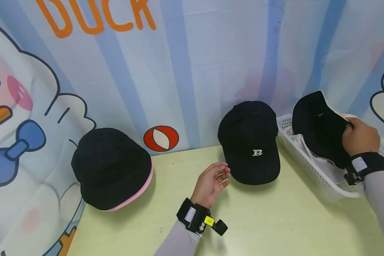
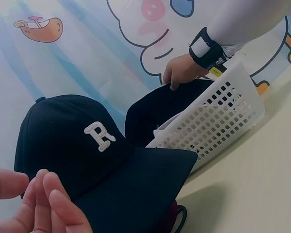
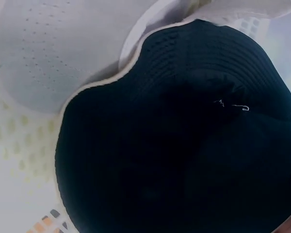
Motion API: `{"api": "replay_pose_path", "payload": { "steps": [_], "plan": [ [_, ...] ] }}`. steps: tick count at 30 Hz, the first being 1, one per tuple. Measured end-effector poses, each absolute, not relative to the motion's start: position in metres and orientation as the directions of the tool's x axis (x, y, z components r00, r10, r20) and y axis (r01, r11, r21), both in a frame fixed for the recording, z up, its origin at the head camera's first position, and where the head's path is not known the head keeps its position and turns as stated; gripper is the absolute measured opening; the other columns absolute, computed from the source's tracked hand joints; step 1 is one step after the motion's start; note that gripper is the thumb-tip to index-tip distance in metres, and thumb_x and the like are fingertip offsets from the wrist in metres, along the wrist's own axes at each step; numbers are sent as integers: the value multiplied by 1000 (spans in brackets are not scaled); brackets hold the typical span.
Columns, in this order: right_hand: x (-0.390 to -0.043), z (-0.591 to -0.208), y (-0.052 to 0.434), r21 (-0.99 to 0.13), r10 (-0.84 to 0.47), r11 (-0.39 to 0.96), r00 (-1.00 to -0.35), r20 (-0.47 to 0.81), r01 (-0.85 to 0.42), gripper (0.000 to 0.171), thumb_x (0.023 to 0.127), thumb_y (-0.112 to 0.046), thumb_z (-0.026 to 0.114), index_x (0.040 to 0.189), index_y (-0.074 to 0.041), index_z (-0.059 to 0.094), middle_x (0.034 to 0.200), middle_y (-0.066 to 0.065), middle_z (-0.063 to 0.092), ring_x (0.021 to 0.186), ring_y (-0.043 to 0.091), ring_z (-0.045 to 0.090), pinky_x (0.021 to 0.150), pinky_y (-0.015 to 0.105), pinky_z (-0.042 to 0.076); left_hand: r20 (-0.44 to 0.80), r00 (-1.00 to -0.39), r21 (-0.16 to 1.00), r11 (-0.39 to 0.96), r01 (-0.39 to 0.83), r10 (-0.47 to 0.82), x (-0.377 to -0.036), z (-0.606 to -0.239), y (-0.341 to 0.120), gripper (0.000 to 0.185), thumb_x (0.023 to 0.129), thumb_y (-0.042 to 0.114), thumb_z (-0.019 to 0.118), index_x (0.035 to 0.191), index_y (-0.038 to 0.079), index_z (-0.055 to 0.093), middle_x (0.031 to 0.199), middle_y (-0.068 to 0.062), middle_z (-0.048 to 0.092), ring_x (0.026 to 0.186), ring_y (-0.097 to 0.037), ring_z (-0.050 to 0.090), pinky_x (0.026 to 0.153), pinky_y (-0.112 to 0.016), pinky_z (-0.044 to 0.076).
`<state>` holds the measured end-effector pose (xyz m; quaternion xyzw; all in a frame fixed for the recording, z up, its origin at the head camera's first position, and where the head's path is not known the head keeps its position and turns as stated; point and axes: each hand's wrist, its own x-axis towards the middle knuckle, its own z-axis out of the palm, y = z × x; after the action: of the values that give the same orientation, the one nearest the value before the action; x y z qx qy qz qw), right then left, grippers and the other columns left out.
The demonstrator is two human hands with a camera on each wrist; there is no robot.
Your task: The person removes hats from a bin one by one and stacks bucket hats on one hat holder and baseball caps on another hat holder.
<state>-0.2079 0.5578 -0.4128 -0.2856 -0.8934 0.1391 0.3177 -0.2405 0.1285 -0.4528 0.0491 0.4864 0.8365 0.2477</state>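
Observation:
My right hand (image 1: 361,137) pinches the edge of a black bucket hat (image 1: 320,131) with cream trim, its dark inside facing up. The hat is tilted over the white perforated basket (image 2: 218,116), partly inside it. In the right wrist view the hat's inside (image 3: 184,145) fills most of the frame, and only fingertips show at the right edge. My left hand (image 1: 211,183) is beside a black baseball cap (image 1: 249,142) with a white letter R. Its fingers are loosely bent, thumb apart, holding nothing; whether they touch the cap I cannot tell.
A black hat with a pink brim edge (image 1: 112,169) sits at the left of the pale table (image 1: 275,220). White fabric (image 1: 332,174) lies in the basket. Something dark red with a black loop (image 2: 181,216) shows under the cap's visor. A printed cloth (image 1: 201,71) hangs behind.

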Motion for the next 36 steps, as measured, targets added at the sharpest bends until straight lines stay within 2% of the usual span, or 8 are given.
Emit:
{"api": "replay_pose_path", "payload": {
  "steps": [13, 19, 24, 36],
  "plan": [
    [-209, -402, 560, -503, 640, 767, -540, 547, 399, 42, 106, -9, 31, 134, 9, 58, 120, 39, 61, 110, 57, 58, 98, 65, 45, -150, -869, 836, -408, -366, 472, -241, -454, 129, 15, 99, 13, 55, 108, 7, 66, 100, -2, 66, 95, -17, 62, 80, -26, 50],
    [-209, -391, 561, -541, 672, 737, -524, 523, 405, 44, 108, -13, 29, 138, 5, 56, 126, 36, 60, 117, 55, 57, 103, 65, 45, -154, -868, 838, -403, -367, 472, -241, -455, 128, 15, 100, 13, 55, 108, 7, 66, 100, -3, 65, 97, -17, 61, 81, -27, 50],
    [-209, -382, 562, -568, 682, 726, -505, 529, 387, 46, 108, -15, 27, 139, 3, 56, 128, 34, 61, 115, 54, 58, 101, 65, 45, -152, -867, 838, -404, -368, 475, -240, -454, 128, 15, 100, 13, 55, 109, 8, 66, 102, -3, 65, 97, -17, 61, 82, -27, 50],
    [-210, -362, 556, -570, 669, 742, -454, 589, 354, 46, 110, -18, 26, 140, -3, 57, 134, 27, 61, 122, 49, 60, 106, 60, 46, -148, -864, 836, -405, -370, 482, -240, -453, 127, 16, 101, 14, 54, 109, 8, 66, 102, -2, 65, 97, -16, 61, 80, -26, 50]
  ]
}}
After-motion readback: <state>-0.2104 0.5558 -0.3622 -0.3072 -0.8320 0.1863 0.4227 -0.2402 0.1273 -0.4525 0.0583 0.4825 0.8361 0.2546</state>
